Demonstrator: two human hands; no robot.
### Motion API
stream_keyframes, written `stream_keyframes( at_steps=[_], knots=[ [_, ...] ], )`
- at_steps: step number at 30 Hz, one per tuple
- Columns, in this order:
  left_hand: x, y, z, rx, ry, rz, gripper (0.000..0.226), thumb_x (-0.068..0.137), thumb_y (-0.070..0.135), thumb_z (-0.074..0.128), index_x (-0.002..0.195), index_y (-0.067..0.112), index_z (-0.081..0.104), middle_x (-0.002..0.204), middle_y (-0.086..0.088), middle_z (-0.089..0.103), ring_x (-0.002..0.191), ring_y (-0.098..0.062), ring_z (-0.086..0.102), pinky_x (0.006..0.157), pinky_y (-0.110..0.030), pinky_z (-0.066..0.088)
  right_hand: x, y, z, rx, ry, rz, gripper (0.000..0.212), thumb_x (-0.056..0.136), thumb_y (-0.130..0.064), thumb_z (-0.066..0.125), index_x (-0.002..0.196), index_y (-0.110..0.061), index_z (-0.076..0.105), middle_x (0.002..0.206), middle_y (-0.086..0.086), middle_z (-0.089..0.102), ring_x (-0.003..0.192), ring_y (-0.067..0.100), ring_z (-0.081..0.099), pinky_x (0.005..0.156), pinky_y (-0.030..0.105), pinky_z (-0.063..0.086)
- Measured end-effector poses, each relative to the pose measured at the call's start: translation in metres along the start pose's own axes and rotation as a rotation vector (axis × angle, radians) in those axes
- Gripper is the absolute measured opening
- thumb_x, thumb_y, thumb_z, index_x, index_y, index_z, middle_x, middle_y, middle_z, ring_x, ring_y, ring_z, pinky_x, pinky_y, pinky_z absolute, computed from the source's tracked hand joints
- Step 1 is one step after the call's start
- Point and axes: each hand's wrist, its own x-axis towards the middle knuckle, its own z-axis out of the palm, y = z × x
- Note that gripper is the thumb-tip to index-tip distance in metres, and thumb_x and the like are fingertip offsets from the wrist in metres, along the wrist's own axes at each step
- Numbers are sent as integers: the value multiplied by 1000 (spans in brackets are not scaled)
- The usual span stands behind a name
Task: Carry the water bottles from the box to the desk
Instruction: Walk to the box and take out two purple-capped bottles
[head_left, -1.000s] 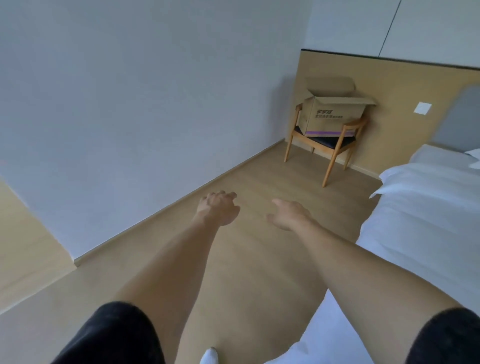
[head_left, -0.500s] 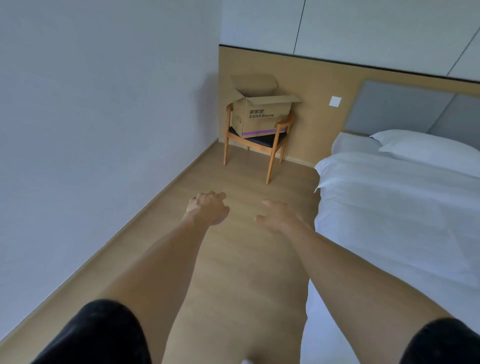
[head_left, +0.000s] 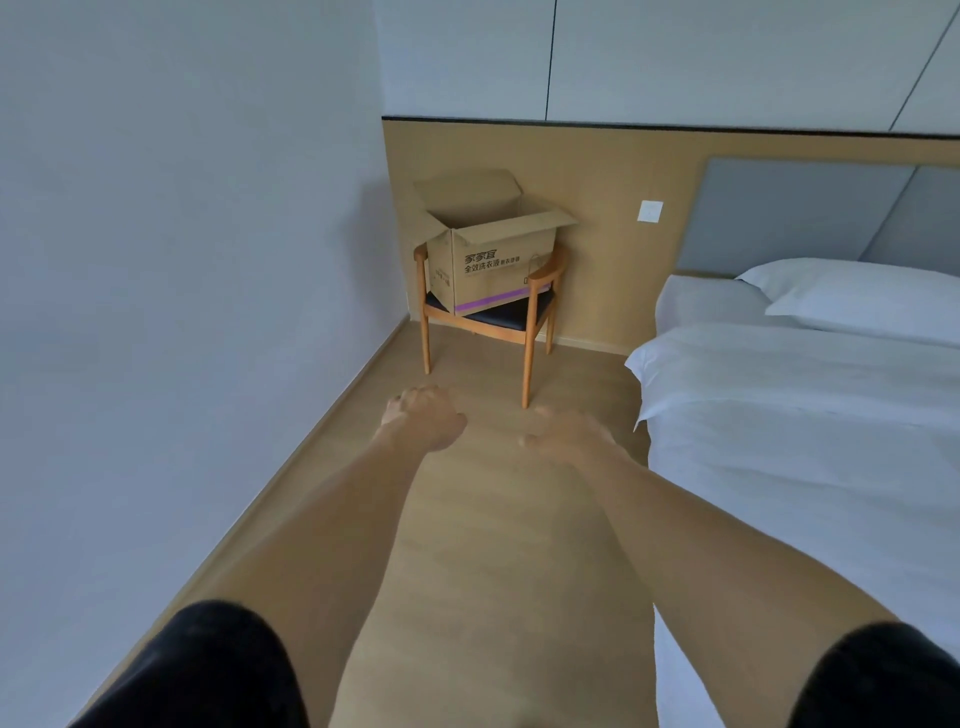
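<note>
Two bare arms reach forward over the wood floor (head_left: 483, 519) in the head view, each in a short black sleeve at the bottom edge. The left hand (head_left: 423, 421) has its fingers curled under into a loose fist and holds nothing. The right hand (head_left: 563, 434) is blurred; its fingers look loosely extended, palm down, and it holds nothing either. Neither hand touches anything. Well ahead of them, in the corner of the room, the box (head_left: 488, 254) sits on the dark seat of a wooden chair (head_left: 530, 332), its top flaps open; printed characters and a purple strip mark its front. Its inside is hidden from this angle, so no bottles can be seen. A white bed (head_left: 810, 441) with a pillow (head_left: 857, 296) runs along the right, and a plain wall (head_left: 182, 260) along the left. A light switch (head_left: 650, 211) sits on the wood panel beside the chair.
</note>
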Motion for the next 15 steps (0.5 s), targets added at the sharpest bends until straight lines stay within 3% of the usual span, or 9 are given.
stream_keyframes(
  at_steps=[4,9,13,15],
  knots=[
    [71,28,-15,28,5,43,40,102,34,41,139,20,52,135,-12,56,122,-32,53,100,-44,47,65,21,-33,14,15,20,67,98,-54,49,156,-30,28,158,5,36,144,31,35,111,48,35],
    [157,59,-19,27,1,120,32,102,31,42,130,22,54,129,-8,59,117,-29,57,98,-46,50,126,53,-63,87,71,27,50,97,-45,55,142,-26,48,144,5,52,130,28,49,100,40,41],
    [230,93,-16,31,-9,203,27,101,32,46,125,23,56,119,-5,60,108,-25,58,89,-43,49,173,79,-81,64,102,90,51,100,-44,51,146,-25,43,149,5,46,135,28,46,107,42,40],
    [267,108,-13,21,-19,240,31,101,35,46,129,25,54,124,-4,59,112,-26,57,92,-43,49,198,92,-95,66,104,124,54,100,-44,50,149,-25,39,152,3,44,138,27,43,108,40,40]
  ],
)
